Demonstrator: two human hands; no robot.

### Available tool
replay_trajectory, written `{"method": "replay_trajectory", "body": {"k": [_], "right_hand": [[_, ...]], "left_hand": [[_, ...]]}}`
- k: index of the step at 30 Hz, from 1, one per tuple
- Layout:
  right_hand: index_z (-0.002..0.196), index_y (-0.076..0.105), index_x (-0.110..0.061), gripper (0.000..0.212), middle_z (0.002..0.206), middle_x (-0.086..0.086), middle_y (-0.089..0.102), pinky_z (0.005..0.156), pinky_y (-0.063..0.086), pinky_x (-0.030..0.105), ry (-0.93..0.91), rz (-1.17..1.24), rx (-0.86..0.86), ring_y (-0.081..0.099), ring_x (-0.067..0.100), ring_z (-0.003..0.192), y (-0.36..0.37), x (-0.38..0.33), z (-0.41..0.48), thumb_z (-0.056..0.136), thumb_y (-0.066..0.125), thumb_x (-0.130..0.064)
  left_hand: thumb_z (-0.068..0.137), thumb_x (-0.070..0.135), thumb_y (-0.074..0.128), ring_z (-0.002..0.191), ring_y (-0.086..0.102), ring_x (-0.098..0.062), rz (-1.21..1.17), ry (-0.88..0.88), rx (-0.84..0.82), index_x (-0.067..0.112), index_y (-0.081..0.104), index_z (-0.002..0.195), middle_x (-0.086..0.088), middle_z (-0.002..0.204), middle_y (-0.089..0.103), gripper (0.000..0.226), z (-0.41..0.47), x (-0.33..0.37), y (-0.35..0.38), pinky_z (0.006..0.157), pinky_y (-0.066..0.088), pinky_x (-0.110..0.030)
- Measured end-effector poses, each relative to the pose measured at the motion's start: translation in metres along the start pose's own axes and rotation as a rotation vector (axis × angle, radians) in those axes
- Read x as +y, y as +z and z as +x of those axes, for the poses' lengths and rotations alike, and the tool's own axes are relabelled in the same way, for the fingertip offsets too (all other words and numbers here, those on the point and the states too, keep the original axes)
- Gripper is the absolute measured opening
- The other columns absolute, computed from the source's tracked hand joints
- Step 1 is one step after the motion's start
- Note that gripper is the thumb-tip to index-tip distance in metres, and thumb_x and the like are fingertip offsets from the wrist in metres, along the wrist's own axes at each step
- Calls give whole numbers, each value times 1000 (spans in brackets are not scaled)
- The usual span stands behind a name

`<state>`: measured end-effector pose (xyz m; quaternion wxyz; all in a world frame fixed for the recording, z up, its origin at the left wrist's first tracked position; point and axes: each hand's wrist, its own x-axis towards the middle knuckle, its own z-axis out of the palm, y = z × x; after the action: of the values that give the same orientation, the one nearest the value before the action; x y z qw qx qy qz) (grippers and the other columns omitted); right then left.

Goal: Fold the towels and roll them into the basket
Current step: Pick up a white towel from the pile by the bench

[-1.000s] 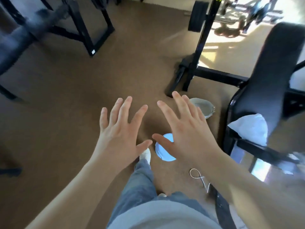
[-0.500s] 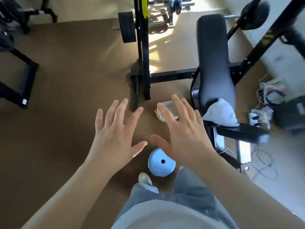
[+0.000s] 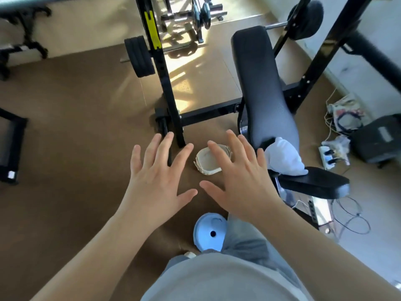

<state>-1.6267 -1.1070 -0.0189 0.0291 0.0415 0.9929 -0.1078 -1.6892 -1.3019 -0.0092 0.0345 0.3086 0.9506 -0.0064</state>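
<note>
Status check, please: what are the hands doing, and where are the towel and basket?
Left hand, right hand open, empty. White towel unfolded on bench. Basket on floor. Nothing in between.

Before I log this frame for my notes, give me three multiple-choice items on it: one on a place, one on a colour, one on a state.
1. Where does the white towel lie?
A. in the basket
B. on the bench
C. on the floor

2. What colour is the round disc near the person's legs?
A. red
B. green
C. light blue

3. How are the left hand and right hand?
A. open, holding nothing
B. gripping the towel
C. holding the basket

Key: B, it rests on the bench pad; C, its face is pale blue; A, fingers spread above the basket.
</note>
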Motion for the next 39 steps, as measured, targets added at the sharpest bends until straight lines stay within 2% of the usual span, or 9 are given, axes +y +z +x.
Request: {"method": "replay_trajectory", "body": {"k": [5,11,19,27,32,39], "right_hand": [[157,17,-36,85,169,9,12,116,23,69,-21,10,33,12,36,155,-19,67,60,87,48,-74],[158,15,-38,85,170,8,7,117,23,68,-19,-5,21,8,36,156,-57,170,136,88,49,-73],[158,16,-37,86,169,9,9,117,23,68,59,-29,5,11,38,155,-85,270,202,88,49,-75],[158,16,-37,87,169,10,8,116,25,67,322,39,42,9,38,155,-66,305,225,88,53,-73],[155,28,-31,87,165,15,18,108,34,68,533,43,121,20,40,151,-40,301,222,84,60,-69],[155,27,-31,84,165,15,19,108,34,67,728,55,121,20,41,151,18,313,220,85,49,-72]], "left_hand": [[79,72,62,154,18,-38,40,4,3,28,27,159,-17,166,21,97,82,31,-4,118,21,-68],[81,72,58,155,16,-38,33,27,-8,28,26,159,-18,166,20,96,196,86,-16,119,17,-65],[77,71,68,152,25,-40,0,100,4,27,31,157,-18,164,27,98,315,137,-28,117,25,-67],[77,73,66,153,23,-40,29,379,-47,30,24,157,-17,166,23,100,403,149,-16,118,24,-67],[79,71,67,153,20,-40,64,601,-57,28,22,158,-18,166,20,100,445,141,0,117,25,-67],[81,72,64,153,20,-41,179,880,-91,27,24,158,-19,165,20,98,480,149,62,117,24,-66]]}}
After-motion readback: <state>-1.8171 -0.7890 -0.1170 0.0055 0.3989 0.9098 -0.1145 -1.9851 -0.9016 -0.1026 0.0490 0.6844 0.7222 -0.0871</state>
